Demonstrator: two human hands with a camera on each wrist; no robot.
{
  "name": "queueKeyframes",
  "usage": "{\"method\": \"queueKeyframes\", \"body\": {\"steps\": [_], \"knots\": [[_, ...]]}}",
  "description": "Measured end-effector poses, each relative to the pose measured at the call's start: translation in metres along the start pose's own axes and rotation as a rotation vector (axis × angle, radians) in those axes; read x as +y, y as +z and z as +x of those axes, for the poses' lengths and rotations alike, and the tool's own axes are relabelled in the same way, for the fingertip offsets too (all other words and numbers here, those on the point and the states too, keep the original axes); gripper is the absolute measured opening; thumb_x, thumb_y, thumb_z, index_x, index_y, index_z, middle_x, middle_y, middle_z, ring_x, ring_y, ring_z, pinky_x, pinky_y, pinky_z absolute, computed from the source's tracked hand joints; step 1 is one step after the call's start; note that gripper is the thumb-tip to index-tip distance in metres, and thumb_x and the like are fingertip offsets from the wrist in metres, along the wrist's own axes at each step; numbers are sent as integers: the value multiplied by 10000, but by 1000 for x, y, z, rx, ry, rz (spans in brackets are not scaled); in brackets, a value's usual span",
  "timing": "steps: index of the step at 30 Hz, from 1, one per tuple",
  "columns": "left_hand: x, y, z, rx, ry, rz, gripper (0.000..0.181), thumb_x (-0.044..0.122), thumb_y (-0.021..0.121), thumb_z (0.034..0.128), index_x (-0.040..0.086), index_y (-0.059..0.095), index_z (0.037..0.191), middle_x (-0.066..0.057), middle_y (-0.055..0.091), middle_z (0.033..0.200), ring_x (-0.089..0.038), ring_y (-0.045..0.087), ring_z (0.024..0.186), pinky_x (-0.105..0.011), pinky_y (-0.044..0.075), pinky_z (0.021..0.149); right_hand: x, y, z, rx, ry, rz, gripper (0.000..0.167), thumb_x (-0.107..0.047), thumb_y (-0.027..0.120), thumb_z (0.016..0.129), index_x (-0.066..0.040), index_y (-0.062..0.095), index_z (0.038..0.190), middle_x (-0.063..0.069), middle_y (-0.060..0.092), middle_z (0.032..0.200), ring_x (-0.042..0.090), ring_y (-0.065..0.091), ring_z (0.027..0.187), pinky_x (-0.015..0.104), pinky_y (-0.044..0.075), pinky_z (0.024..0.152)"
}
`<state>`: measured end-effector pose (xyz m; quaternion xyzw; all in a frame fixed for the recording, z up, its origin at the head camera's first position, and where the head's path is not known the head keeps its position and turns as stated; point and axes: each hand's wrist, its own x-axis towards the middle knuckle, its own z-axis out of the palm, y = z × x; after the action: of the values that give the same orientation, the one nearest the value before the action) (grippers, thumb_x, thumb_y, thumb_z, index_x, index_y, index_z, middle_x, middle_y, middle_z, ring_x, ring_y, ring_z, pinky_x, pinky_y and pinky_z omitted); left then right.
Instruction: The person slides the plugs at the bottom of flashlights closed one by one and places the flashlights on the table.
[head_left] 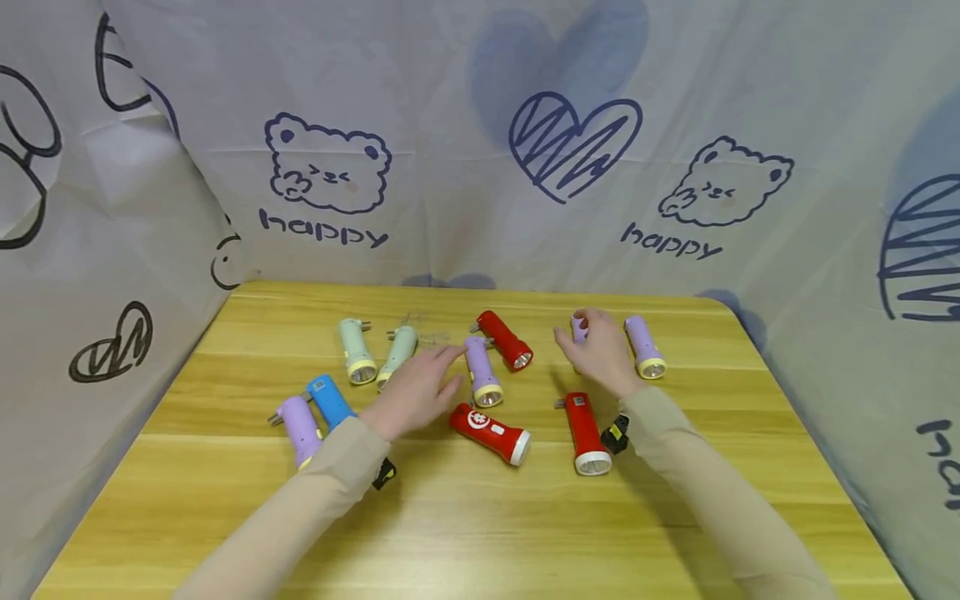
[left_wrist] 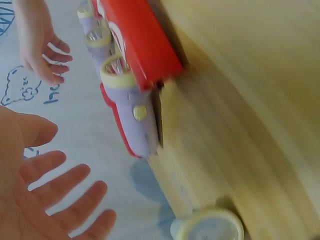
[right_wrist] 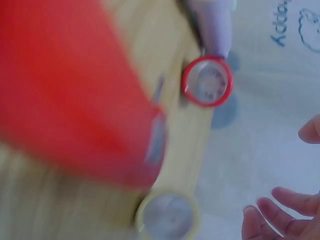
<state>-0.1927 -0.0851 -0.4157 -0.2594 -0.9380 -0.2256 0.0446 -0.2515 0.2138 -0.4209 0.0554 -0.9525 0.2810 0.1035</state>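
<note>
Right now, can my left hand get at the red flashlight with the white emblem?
Likely yes: your left hand looks open and empty, close to that red flashlight, and the head view shows only bare tabletop between them.

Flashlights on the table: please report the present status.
Left hand open, holding nothing; right hand likewise. Flashlights lie spread on the table. Head view: right hand partly covers one purple flashlight.
</note>
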Motion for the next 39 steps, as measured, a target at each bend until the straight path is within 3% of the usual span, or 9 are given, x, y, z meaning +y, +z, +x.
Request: {"method": "queueKeyframes", "body": {"steps": [7, 14, 25, 33, 39], "knots": [[-13, -6, 4, -5, -80, 112, 490, 251, 570, 1023, 70, 495, 1473, -160, 544, 1483, -384, 541, 1329, -549, 473, 1094, -27, 15, 14, -148, -69, -18, 566, -371, 638, 934, 35, 563, 1321, 245, 623, 1249, 366, 599, 1116, 480, 503, 963], [-20, -8, 2, -2, -85, 138, 501, 256, 567, 1026, 87, 481, 1489, -159, 555, 1465, -390, 562, 1302, -544, 493, 1072, -39, 36, 29, -297, -108, -94, 607, -341, 654, 918, 51, 529, 1364, 252, 607, 1331, 341, 623, 1103, 464, 534, 981], [-16, -8, 1, -23, -100, 117, 509, 256, 561, 1029, 64, 470, 1491, -160, 529, 1495, -379, 543, 1327, -548, 485, 1081, -48, 53, 41, -422, -18, -180, 692, -351, 684, 909, 52, 466, 1427, 205, 628, 1285, 302, 606, 1096, 432, 517, 1019], [-16, -8, 3, -35, -106, 113, 509, 274, 548, 1033, 77, 466, 1495, -158, 509, 1518, -373, 526, 1354, -561, 476, 1090, -49, 63, 49, -453, 19, -153, 629, -323, 706, 895, 58, 511, 1356, 181, 671, 1134, 277, 621, 962, 391, 543, 894], [-16, -6, 5, -63, -123, 105, 520, 277, 544, 1035, 80, 450, 1507, -161, 496, 1530, -374, 500, 1383, -568, 440, 1127, -46, 74, 51, -455, 38, -120, 376, -317, 718, 890, -3, 603, 1062, 98, 635, 894, 223, 571, 780, 293, 461, 686]]}}
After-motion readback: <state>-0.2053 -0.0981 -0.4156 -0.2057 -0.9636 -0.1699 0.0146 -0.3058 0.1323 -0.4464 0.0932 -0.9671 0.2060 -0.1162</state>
